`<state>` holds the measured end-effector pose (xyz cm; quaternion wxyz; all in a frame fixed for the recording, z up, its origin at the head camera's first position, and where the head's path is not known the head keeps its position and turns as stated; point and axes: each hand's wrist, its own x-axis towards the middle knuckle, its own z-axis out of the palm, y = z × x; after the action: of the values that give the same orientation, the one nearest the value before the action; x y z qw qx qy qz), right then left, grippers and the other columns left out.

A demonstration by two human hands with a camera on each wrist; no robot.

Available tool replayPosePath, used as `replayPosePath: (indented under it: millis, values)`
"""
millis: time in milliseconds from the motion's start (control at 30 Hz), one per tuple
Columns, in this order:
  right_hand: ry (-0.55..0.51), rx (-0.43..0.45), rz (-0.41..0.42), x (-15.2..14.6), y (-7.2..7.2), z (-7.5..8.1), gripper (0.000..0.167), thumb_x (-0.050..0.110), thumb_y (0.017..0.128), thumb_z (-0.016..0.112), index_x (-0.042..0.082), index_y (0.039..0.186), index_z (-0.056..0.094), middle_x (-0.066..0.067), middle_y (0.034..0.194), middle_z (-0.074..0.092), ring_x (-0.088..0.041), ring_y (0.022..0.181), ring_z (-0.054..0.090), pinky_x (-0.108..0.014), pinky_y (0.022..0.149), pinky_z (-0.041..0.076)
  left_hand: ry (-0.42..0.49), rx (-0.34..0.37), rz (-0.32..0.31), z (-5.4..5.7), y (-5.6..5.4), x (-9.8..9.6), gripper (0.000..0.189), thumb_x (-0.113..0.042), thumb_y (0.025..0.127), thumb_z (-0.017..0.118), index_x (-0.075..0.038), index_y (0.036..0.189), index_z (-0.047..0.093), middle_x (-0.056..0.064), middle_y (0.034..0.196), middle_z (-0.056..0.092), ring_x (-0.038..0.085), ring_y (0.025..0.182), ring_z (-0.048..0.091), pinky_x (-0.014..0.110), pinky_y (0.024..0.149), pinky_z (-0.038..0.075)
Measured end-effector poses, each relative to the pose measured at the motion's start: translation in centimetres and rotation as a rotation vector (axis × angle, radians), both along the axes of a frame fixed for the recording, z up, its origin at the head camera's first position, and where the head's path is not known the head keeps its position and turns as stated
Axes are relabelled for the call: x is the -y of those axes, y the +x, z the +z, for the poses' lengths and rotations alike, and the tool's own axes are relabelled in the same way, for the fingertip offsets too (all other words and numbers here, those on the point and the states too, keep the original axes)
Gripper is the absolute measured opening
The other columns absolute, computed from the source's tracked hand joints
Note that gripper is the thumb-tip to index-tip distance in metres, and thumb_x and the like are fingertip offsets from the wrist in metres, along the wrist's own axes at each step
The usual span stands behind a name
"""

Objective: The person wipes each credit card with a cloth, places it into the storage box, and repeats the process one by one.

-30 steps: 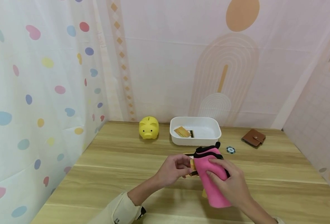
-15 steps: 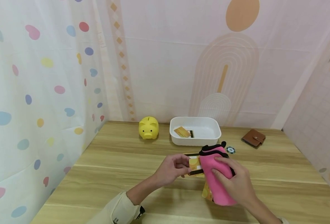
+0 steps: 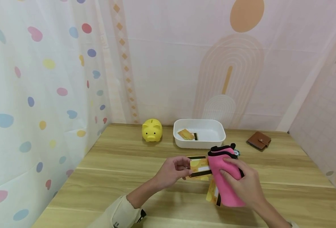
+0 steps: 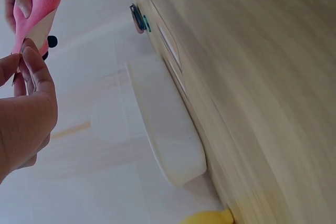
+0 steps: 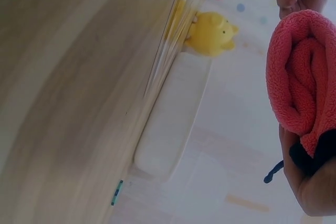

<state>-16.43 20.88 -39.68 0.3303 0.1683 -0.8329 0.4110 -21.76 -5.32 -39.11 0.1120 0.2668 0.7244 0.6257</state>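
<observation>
My left hand (image 3: 172, 173) pinches the left end of a yellow bank-style card (image 3: 200, 167) with a dark stripe. The folded pink towel (image 3: 226, 182), with black trim and a small black loop end, overlaps the card's right end. My right hand (image 3: 246, 182) grips this towel, fingers behind it and thumb across the front. Beneath the held card, part of another striped card (image 3: 196, 157) shows on the table. One more yellow card (image 3: 212, 192) lies partly hidden by the towel. In the right wrist view the towel (image 5: 302, 72) shows its rolled, fluffy layers.
A white plastic tub (image 3: 216, 143) stands at the back with a yellow card (image 3: 186, 134) and a striped card inside. To its left is a yellow piggy bank (image 3: 152, 131). A brown wallet (image 3: 258, 141) lies at the back right. The poker chip (image 3: 236, 153) is partly behind the towel.
My right hand has moved the towel to the right, uncovering more of the card in my left hand and of the card below. My left hand has shifted slightly left.
</observation>
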Motion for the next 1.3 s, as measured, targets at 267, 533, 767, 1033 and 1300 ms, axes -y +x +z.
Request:
replayPosePath:
  millis: [267,533,767,1033,1300]
  values:
    - [-0.017,0.016,-0.007,-0.7,-0.2,-0.1,0.043,0.000,0.071,0.087,0.013,0.110,0.073,-0.007,0.104,0.074,-0.005,0.078,0.064,-0.014,0.057,0.050,0.003,0.007,0.006,-0.5,-0.2,0.3,0.019,0.001,0.091,0.067,0.006,0.108,0.064,0.008,0.093,0.068,0.043,0.085,0.066,0.030,0.065,0.058]
    - [-0.024,0.025,-0.020,-1.1,-0.1,0.1,0.042,0.000,0.072,0.086,0.012,0.110,0.073,-0.008,0.101,0.074,-0.005,0.071,0.062,-0.017,0.052,0.050,0.013,0.017,0.012,-0.4,-0.4,0.5,0.021,-0.001,0.090,0.068,0.006,0.109,0.063,0.008,0.094,0.068,0.022,0.080,0.069,0.038,0.068,0.059]
    - [-0.021,0.027,-0.022,-1.3,0.0,0.1,0.041,0.000,0.072,0.086,0.012,0.109,0.073,-0.007,0.099,0.074,-0.005,0.071,0.062,-0.016,0.052,0.050,0.042,0.058,0.034,-0.5,-0.4,0.6,0.030,-0.001,0.090,0.069,0.004,0.117,0.058,0.013,0.097,0.069,0.014,0.078,0.068,0.034,0.067,0.058]
    - [-0.025,0.059,-0.027,-1.4,0.0,0.1,0.041,0.001,0.073,0.086,0.013,0.110,0.073,-0.008,0.100,0.074,-0.006,0.069,0.061,-0.018,0.051,0.050,0.090,0.063,0.037,-0.7,-0.5,0.6,0.031,0.000,0.090,0.069,0.001,0.117,0.054,0.011,0.095,0.068,0.016,0.078,0.068,0.027,0.065,0.056]
    - [-0.032,0.091,-0.039,-1.5,-0.2,-0.1,0.042,0.002,0.074,0.086,0.013,0.112,0.072,-0.009,0.099,0.073,-0.007,0.065,0.060,-0.019,0.047,0.049,0.118,-0.025,-0.017,-1.1,-0.8,0.6,0.019,0.003,0.090,0.068,0.007,0.108,0.066,0.017,0.094,0.069,0.016,0.077,0.067,0.024,0.064,0.056]
